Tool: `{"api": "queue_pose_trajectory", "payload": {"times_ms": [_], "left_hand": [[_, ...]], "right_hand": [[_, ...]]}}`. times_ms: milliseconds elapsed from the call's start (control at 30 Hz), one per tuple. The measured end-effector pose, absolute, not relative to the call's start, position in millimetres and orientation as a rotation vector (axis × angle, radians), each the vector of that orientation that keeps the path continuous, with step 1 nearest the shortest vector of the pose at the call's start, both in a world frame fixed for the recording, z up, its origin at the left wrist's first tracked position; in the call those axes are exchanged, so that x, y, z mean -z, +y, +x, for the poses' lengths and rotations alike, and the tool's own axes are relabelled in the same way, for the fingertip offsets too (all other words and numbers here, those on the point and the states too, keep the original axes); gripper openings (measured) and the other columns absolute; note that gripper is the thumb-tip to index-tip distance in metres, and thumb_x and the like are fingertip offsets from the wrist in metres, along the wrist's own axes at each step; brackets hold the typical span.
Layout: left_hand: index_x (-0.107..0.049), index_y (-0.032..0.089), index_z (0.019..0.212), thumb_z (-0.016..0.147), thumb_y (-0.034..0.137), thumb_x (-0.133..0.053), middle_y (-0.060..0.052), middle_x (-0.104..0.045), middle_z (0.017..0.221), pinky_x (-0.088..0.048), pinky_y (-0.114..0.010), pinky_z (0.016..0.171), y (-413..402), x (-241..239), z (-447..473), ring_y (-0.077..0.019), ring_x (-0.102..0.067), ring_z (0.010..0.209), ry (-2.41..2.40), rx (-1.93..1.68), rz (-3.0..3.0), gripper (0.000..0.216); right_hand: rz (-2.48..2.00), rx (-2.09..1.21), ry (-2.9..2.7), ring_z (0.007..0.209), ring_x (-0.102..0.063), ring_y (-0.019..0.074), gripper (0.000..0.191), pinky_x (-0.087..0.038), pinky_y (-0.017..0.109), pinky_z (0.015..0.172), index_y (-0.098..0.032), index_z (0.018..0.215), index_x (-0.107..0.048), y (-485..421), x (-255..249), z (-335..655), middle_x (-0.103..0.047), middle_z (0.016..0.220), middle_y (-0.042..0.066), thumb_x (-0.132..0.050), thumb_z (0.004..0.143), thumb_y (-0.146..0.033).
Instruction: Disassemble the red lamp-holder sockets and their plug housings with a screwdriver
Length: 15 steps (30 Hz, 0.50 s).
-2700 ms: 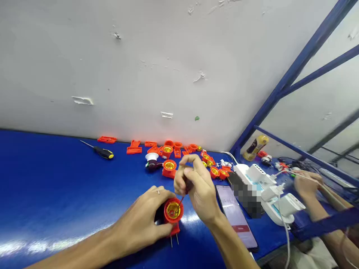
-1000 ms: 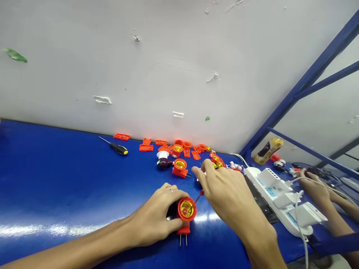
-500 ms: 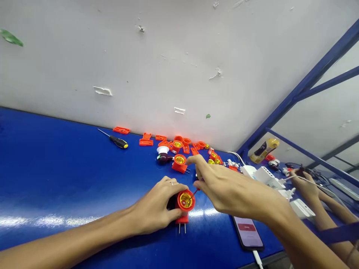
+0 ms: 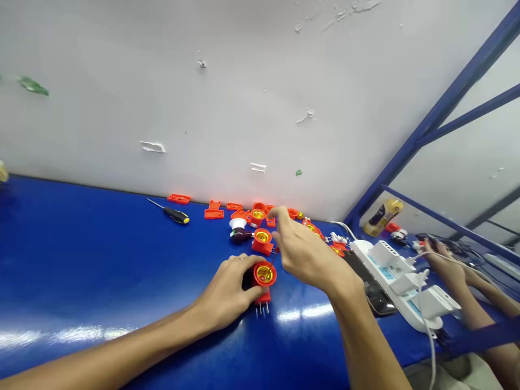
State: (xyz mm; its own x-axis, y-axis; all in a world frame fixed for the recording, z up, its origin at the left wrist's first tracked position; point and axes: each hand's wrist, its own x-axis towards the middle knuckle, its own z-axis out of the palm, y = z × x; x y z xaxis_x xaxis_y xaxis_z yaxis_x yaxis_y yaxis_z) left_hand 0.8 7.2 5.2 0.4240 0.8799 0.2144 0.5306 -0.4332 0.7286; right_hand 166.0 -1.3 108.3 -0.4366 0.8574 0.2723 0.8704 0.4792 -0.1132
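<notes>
One orange lamp socket (image 4: 264, 275) is clamped in the left hand (image 4: 229, 290) at the middle of the blue tabletop (image 4: 101, 260); one thin tool (image 4: 272, 261), pinched in the right hand (image 4: 309, 254), is set into it. One black-and-yellow screwdriver (image 4: 174, 214) and a heap of orange parts (image 4: 260, 212) are laid along the far edge, under a scuffed white wall (image 4: 244, 81); one white power strip (image 4: 400, 273) toward the right edge. The socket's brass mouth is turned upward, its long axis and two prongs (image 4: 260, 310) pointed at the near edge.

1 held socket (image 4: 264, 274), 1 blk screwdriver (image 4: 175, 215)
</notes>
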Motion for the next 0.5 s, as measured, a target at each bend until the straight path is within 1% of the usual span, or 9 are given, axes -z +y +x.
{"api": "queue_pose_trajectory", "payload": {"times_ms": [67,100,167,233,300,333,400,433,500], "left_hand": [[-0.070,0.023,0.115,0.079,0.015,-0.068,-0.003,-0.073,0.103,-0.045,-0.039,0.086,6,-3,0,-0.0258,-0.062,0.096,1.215,-0.808,2.095,0.037],[-0.070,0.023,0.115,0.078,0.015,-0.069,-0.003,-0.073,0.103,-0.046,-0.039,0.086,6,-2,0,-0.0259,-0.062,0.097,1.223,-0.809,2.088,0.038],[-0.070,0.024,0.114,0.077,0.015,-0.071,-0.003,-0.072,0.104,-0.046,-0.039,0.087,5,-1,-1,-0.0264,-0.062,0.099,1.231,-0.810,2.077,0.038],[-0.069,0.024,0.115,0.078,0.017,-0.072,-0.003,-0.071,0.106,-0.046,-0.040,0.090,4,0,-1,-0.0268,-0.061,0.101,1.227,-0.817,2.068,0.038],[-0.069,0.024,0.114,0.078,0.019,-0.072,-0.003,-0.071,0.108,-0.046,-0.041,0.091,3,1,-2,-0.0269,-0.060,0.102,1.216,-0.827,2.058,0.036],[-0.069,0.025,0.114,0.079,0.019,-0.072,-0.003,-0.070,0.108,-0.046,-0.041,0.091,2,1,-2,-0.0269,-0.060,0.102,1.210,-0.830,2.052,0.036],[-0.069,0.025,0.112,0.078,0.019,-0.072,-0.003,-0.070,0.106,-0.046,-0.041,0.092,1,2,-2,-0.0268,-0.060,0.102,1.204,-0.837,2.036,0.035],[-0.069,0.025,0.112,0.078,0.018,-0.071,-0.003,-0.070,0.106,-0.046,-0.041,0.092,1,2,-2,-0.0268,-0.059,0.102,1.203,-0.839,2.029,0.035],[-0.068,0.024,0.112,0.077,0.017,-0.071,-0.004,-0.069,0.106,-0.046,-0.042,0.091,0,2,-3,-0.0270,-0.059,0.102,1.201,-0.846,2.018,0.036]], "right_hand": [[-1.404,0.022,-2.419,0.086,-0.064,0.0186,0.027,-0.044,0.027,0.068,-0.017,0.124,-0.044,0,-103,167,-0.067,0.103,0.008,-0.034,0.100,-0.014],[-1.391,0.014,-2.402,0.088,-0.065,0.0181,0.026,-0.044,0.027,0.071,-0.018,0.123,-0.044,0,-101,168,-0.067,0.104,0.008,-0.032,0.101,-0.014],[-1.415,0.042,-2.350,0.081,-0.065,0.0187,0.024,-0.042,0.029,0.068,-0.018,0.116,-0.049,-2,-96,169,-0.068,0.094,0.007,-0.029,0.103,-0.017],[-1.493,0.112,-2.281,0.066,-0.061,0.0203,0.027,-0.035,0.031,0.060,-0.017,0.103,-0.055,-3,-92,172,-0.064,0.076,0.006,-0.029,0.105,-0.026],[-1.547,0.159,-2.236,0.056,-0.057,0.0208,0.031,-0.028,0.031,0.056,-0.017,0.098,-0.057,-4,-89,176,-0.059,0.063,0.004,-0.032,0.105,-0.034],[-1.548,0.152,-2.234,0.054,-0.057,0.0207,0.030,-0.027,0.031,0.055,-0.018,0.101,-0.058,-4,-88,178,-0.058,0.061,0.002,-0.033,0.105,-0.034],[-1.506,0.095,-2.263,0.053,-0.057,0.0198,0.025,-0.030,0.030,0.055,-0.020,0.117,-0.053,-6,-87,182,-0.059,0.061,-0.002,-0.034,0.105,-0.030],[-1.477,0.062,-2.277,0.055,-0.059,0.0191,0.025,-0.033,0.029,0.055,-0.021,0.123,-0.049,-7,-88,184,-0.061,0.065,-0.003,-0.034,0.104,-0.028],[-1.426,0.014,-2.281,0.063,-0.062,0.0179,0.027,-0.039,0.028,0.058,-0.022,0.129,-0.043,-9,-88,187,-0.065,0.077,-0.002,-0.033,0.105,-0.027]]}}
